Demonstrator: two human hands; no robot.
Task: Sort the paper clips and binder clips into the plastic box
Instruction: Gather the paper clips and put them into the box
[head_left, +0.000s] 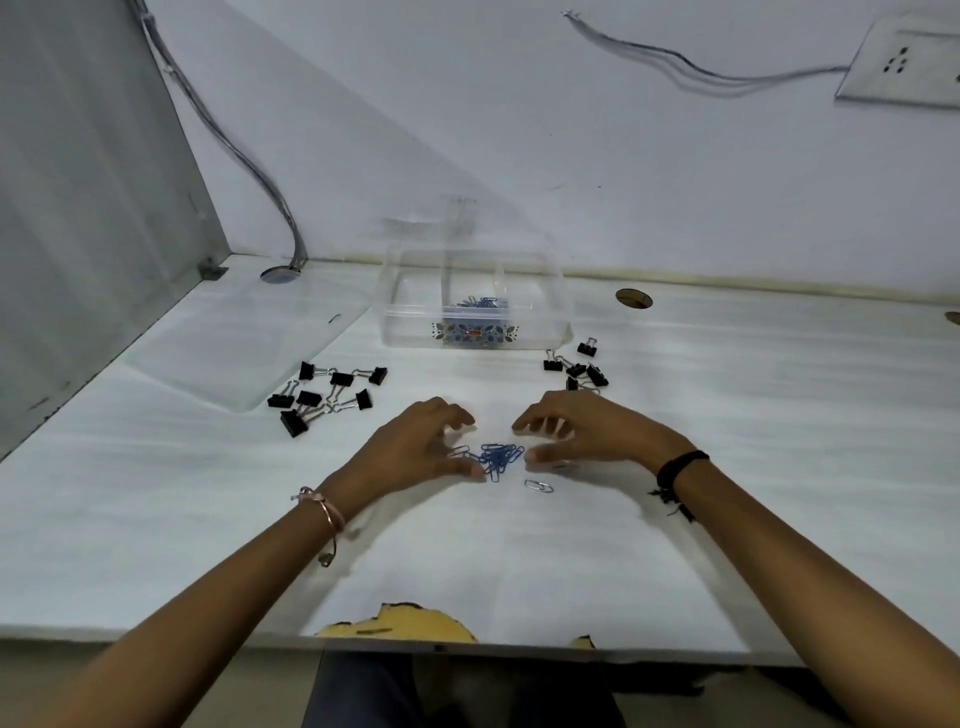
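Left hand (415, 441) and right hand (587, 431) half-curled, flanking blue paper clip pile (498, 460) on table (727, 415); blur hides whether any clip pinched. Lone silver clip (538, 486) just beside pile. Beyond: left binder clips (324, 395), right binder clips (576, 364). Farthest: plastic box (395, 322), blue clips inside (480, 302).

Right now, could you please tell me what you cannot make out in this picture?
Head view:
- blue paper clips: count unclear; tangled, tiny, partly under the left grip.
- Whether the right grip touches any clip: motion blur.
- plastic box: dividers and the clip count inside; clear walls, blurred.
- right binder clips: nearest one partly hidden by the right grip.
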